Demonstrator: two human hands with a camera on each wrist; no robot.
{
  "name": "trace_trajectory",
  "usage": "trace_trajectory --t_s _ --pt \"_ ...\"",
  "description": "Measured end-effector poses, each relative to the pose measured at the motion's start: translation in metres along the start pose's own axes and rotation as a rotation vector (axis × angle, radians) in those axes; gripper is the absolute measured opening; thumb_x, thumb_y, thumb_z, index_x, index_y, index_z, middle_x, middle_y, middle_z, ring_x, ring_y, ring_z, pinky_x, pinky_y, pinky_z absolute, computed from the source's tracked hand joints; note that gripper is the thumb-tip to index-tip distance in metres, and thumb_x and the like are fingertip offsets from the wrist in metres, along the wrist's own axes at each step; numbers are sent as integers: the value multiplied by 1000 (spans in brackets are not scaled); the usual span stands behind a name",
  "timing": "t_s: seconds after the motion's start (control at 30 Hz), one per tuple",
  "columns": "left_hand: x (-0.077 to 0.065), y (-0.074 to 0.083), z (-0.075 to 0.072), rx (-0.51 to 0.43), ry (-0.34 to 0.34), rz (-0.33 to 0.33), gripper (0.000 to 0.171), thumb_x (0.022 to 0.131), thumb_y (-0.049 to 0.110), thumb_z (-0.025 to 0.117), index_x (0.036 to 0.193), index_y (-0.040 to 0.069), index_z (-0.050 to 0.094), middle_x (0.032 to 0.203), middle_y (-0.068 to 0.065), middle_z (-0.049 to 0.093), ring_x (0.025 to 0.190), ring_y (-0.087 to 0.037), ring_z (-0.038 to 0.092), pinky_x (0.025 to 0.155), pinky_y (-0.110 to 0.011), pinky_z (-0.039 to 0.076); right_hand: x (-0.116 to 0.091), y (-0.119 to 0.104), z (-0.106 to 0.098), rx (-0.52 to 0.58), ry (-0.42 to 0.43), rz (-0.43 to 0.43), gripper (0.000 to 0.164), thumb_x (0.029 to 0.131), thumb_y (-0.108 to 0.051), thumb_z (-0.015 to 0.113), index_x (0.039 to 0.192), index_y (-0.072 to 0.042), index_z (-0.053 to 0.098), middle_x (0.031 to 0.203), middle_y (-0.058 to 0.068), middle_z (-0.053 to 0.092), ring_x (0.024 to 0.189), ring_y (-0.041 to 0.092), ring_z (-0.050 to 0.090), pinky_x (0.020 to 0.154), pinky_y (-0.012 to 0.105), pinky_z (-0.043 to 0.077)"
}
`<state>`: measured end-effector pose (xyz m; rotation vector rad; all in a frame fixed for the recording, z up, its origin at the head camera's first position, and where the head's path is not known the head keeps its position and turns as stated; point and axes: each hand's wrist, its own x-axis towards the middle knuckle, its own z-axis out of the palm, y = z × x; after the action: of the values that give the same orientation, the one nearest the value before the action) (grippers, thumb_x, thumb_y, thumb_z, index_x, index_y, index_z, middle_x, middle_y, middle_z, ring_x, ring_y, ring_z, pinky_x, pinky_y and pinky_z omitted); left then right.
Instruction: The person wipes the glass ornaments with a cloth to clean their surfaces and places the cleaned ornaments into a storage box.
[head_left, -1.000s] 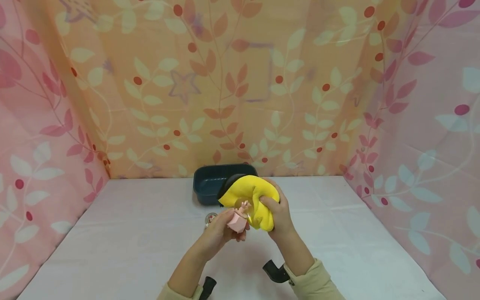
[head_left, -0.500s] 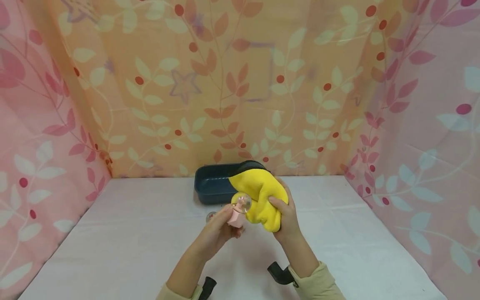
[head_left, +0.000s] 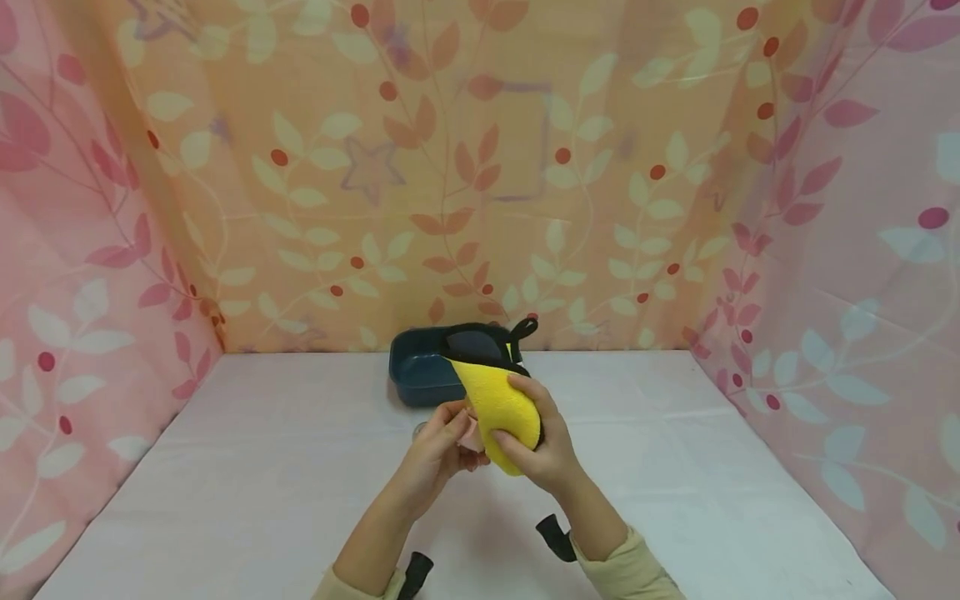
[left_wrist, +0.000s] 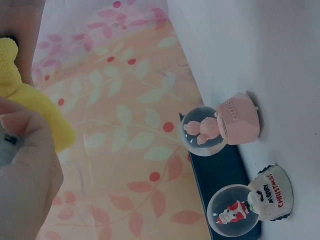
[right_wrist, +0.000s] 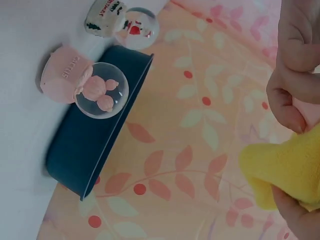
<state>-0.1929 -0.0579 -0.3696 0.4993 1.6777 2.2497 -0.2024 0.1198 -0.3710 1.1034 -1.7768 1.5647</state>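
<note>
Underneath, white table (head_left: 262, 467): bears the blue basin (head_left: 423, 395).
Yellow cloth (head_left: 497, 400): raised above the table.
Right hand (head_left: 557, 458): fingers clasp the cloth.
Left hand (head_left: 431, 454): fingers pinch the pink object (head_left: 471, 436).
Pink object: between the hands, mostly hidden, perhaps a globe.

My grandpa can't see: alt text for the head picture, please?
The right hand holds a fuzzy yellow cloth with black trim, partly hiding a pink object in the left hand. Behind sits a dark-blue rectangular tub.
</note>
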Motion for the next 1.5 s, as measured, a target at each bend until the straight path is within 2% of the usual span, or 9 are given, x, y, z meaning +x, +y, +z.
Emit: trace_trajectory --t_s 0.1,0.23,0.33,0.47,0.8,1.0,1.17,1.33,1.5 --pt "-1 -1 0 49 6 0 47 104 32 45 130 -3 28 106 -11 48 80 -17 54 71 -25 43 0 2 4 -69 0 -17 68 76 7 67 136 -17 45 112 11 50 86 21 49 68 31 49" --pt "-1 -4 0 82 5 -2 55 98 25 58 135 -2 27 103 -10 48 80 -17 50 71 -25 42 0 2 8 -130 41 -22 65 73 9 67 132 -7 45 110 16 51 83 20 50 66 31 50" --pt "-1 -6 -3 115 12 13 59 95 21 65 136 -3 30 99 -9 51 79 -17 51 71 -24 43 -1 0 8 -152 67 4 64 72 9 66 131 -3 43 111 16 51 84 19 50 67 30 50" --pt "-1 -9 -7 159 -4 51 52 97 22 60 135 -5 36 99 -11 56 79 -20 55 72 -25 46 0 -4 7 -124 107 91 63 74 8 64 132 -1 42 112 13 51 84 18 50 67 29 50" --pt "-1 -8 -9 153 -82 92 40 102 22 48 126 -9 45 90 -8 57 72 -15 55 67 -24 45 11 -9 -1 187 165 435 62 79 -5 59 138 -2 40 111 12 48 90 22 53 74 28 51" --pt "0 -9 -11 145 -170 113 35 102 23 39 119 -7 44 85 -7 53 69 -12 50 65 -23 45 14 -5 -6 433 158 568 55 84 -8 52 138 -8 38 112 10 47 89 16 54 74 25 51" --pt "1 -10 -12 133 -190 104 34 102 23 36 119 -5 44 84 -5 52 68 -11 49 65 -23 44 15 -1 -7 592 155 660 49 89 -9 45 137 -12 37 116 5 49 92 12 55 78 23 51" --pt "2 -9 -11 80 -199 102 33 100 20 35 120 -5 44 85 -5 51 67 -10 48 64 -22 44 13 3 -5 646 179 746 46 91 -9 42 137 -11 38 118 5 50 94 12 56 82 23 51" --pt "0 -6 -9 2 -187 76 37 99 23 38 125 -3 37 93 -6 52 67 -10 49 66 -21 44 11 7 -3 626 197 861 50 92 -10 41 141 -10 35 117 6 47 94 13 55 80 23 51"
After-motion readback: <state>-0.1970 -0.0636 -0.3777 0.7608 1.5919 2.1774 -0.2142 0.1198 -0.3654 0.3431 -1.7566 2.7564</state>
